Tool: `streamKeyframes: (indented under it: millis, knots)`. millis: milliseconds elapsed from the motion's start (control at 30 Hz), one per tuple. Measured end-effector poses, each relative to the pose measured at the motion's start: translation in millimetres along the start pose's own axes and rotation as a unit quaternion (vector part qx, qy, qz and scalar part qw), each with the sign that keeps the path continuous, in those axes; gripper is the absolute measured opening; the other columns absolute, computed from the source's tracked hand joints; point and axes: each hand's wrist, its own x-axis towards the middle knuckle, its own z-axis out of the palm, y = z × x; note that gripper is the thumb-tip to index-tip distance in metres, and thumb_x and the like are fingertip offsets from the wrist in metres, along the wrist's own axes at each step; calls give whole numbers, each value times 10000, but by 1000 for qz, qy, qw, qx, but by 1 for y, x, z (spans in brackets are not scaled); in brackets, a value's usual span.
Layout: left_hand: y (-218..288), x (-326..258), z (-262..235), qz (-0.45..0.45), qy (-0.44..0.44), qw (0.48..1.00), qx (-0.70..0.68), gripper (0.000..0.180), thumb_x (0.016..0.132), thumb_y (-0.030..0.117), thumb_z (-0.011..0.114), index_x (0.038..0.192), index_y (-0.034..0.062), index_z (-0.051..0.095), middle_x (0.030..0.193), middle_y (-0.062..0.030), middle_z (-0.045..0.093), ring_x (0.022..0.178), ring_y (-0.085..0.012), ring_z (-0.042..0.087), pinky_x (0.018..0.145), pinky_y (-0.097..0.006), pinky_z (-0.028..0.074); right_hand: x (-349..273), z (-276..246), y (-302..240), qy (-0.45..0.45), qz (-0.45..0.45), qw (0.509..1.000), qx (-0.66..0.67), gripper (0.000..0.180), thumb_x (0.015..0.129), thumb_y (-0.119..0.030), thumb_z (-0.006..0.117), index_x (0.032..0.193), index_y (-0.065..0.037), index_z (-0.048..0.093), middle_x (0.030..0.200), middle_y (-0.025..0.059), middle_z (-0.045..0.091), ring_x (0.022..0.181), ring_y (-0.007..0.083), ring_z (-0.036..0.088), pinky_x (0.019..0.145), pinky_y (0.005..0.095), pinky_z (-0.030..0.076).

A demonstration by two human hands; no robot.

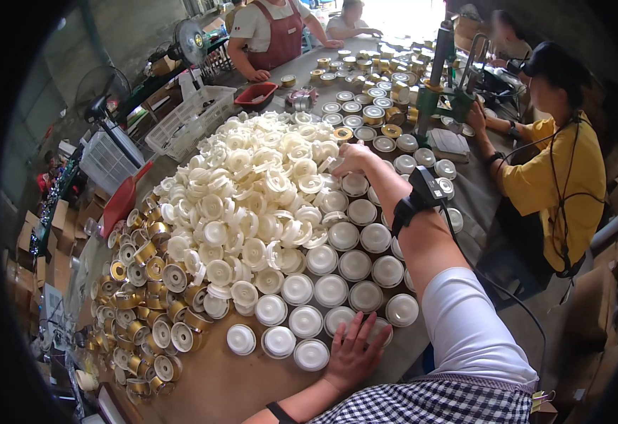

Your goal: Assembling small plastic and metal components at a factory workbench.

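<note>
My left hand lies with its fingers spread over round white lids at the near edge of a close-set group. Stretched far forward, my right hand has its thumb and fingers apart at the right edge of a heap of loose white plastic caps. I see nothing held in it, though its fingertips are small in view. Rows of lidded round pieces stand upright between my hands, their white tops facing up. One lidded piece stands a little apart on the left.
Gold-sided rings are piled at the left. A red scoop, a white crate and a red tray border the heap. A green hand press stands far right, beside a person in yellow. Other people work across the table.
</note>
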Motion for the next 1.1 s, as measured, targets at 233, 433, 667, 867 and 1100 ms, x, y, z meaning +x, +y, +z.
streamKeyframes:
  millis: [233, 433, 667, 867, 1100]
  knots:
    - [1, -2, -2, 4, -19, 999, -27, 631, 929, 382, 630, 1537, 295, 484, 1600, -89, 454, 1506, -263, 386, 1226, -507, 229, 1, -4, 14, -43, -88, 987, 127, 786, 548, -494, 927, 1196, -92, 737, 1067, 111, 753, 916, 225, 707, 819, 349, 592]
    - [1, 1, -8, 2, -40, 999, -28, 639, 927, 378, 630, 1542, 290, 481, 1603, -97, 447, 1514, -275, 372, 1226, -514, 222, 11, -4, 3, -77, 21, 984, 161, 658, 556, -469, 938, 999, -13, 767, 963, 110, 741, 779, 202, 693, 717, 338, 572]
    - [0, 2, -12, -3, -42, 998, -48, 631, 926, 353, 642, 1535, 286, 491, 1605, -99, 442, 1513, -277, 372, 1221, -511, 230, 9, -4, -4, -76, 82, 958, 264, 621, 538, -418, 957, 926, 19, 747, 933, 96, 715, 740, 168, 656, 653, 326, 553]
    - [1, 5, -13, 3, -10, 998, -60, 547, 924, 324, 639, 1459, 269, 546, 1548, -96, 478, 1492, -290, 375, 1174, -548, 286, -8, -43, -20, 10, 80, 952, 294, 676, 539, -360, 954, 1023, 48, 719, 988, 121, 719, 789, 165, 679, 681, 319, 579]
    - [2, 2, -11, 4, -15, 1000, -20, 622, 918, 322, 645, 1519, 289, 490, 1578, -95, 453, 1496, -291, 385, 1207, -531, 233, -49, -67, -90, 41, -43, 946, 319, 450, 629, -358, 866, 904, -16, 773, 947, 149, 772, 851, 184, 739, 785, 339, 602]
